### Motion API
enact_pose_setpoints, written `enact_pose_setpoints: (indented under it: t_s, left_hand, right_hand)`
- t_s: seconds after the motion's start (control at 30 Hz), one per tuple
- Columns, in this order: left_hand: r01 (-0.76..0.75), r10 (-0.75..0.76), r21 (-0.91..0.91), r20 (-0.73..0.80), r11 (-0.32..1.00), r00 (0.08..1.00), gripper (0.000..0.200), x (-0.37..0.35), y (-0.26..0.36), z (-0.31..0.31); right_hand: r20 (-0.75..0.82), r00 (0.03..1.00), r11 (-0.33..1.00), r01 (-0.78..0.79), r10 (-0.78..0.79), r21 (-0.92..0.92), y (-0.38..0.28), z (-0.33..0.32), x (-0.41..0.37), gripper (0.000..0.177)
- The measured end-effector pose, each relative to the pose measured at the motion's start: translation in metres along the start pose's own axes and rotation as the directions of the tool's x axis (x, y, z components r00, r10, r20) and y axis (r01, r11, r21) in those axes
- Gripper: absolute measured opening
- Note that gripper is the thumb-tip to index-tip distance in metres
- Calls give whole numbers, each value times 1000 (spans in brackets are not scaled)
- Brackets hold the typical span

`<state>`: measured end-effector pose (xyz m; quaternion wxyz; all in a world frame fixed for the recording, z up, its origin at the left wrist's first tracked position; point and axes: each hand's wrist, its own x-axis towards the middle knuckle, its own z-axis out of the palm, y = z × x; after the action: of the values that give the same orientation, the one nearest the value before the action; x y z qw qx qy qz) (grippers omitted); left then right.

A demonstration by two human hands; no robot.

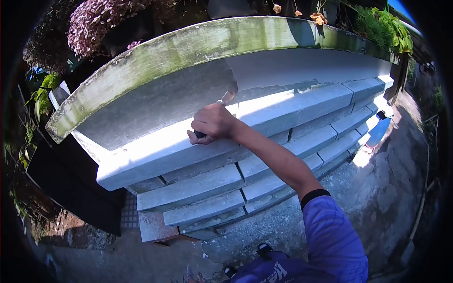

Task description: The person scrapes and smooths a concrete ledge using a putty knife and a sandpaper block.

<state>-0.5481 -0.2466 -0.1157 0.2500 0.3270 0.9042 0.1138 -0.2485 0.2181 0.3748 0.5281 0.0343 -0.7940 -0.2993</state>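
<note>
My right hand [212,123] reaches across to the wall, fingers wrapped round the dark handle of a paintbrush [227,97]. The brush's tip end meets the curved wall face [174,99] under a mossy rim. Right of the brush, that face has a smooth pale coat [302,68] with an uneven edge; to the left it is bare, darker grey. Directly below my hand runs a sunlit white ledge [264,107]. What look like the fingertips of my left hand [194,276] show at the bottom edge, too small and cut off to make out their pose.
Stepped courses of pale blocks [203,186] project below the ledge. A mossy rim [188,49] curves overhead, with pink-leaved plants [94,23] behind it. A blue container [377,133] stands at the right. My sandalled foot [265,249] is on the concrete ground [358,203].
</note>
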Motion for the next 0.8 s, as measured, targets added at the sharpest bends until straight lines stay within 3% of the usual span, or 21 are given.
enact_pose_setpoints:
  t_s: [0.03, 0.13, 0.17, 0.2, 0.27, 0.37, 0.5, 0.63, 0.8]
  left_hand:
    - [1, -1, -20, -9, 1000, 1000, 47, 2, 1, 4]
    - [-23, 20, -58, -55, 998, 998, 44, -5, 10, 1]
    - [-54, 49, -62, -83, 997, 995, 44, -9, 10, 0]
    - [-88, 81, -59, -109, 994, 991, 44, -14, 8, -1]
    - [-134, 124, -63, -141, 989, 982, 44, -20, 20, -6]
    - [-182, 167, -77, -169, 980, 971, 44, -27, 38, -12]
    - [-195, 179, -73, -180, 978, 967, 43, -30, 38, -11]
    - [-207, 191, -66, -192, 976, 963, 43, -29, 44, -7]
    - [-226, 209, -61, -204, 972, 956, 43, -35, 51, -9]
  right_hand:
    - [-20, 999, 998, -24, 25, 51, -8, -1, 7, 29]
    - [-31, 993, 987, 114, -111, 115, -33, 1, 22, 28]
    - [-53, 998, 994, 48, -43, 96, -22, 7, 14, 28]
    - [20, 999, 995, 23, -25, 101, -3, 2, 5, 28]
    - [-4, 1000, 1000, -20, 20, 23, -11, 7, 6, 26]
    - [-71, 997, 996, 20, -14, 88, -33, -1, 15, 25]
    - [-12, 999, 999, -39, 39, -18, -7, 0, -2, 27]
    - [-14, 998, 997, 56, -56, 53, -27, 2, 0, 27]
    - [-7, 1000, 998, 10, -11, -56, -10, 14, -8, 28]
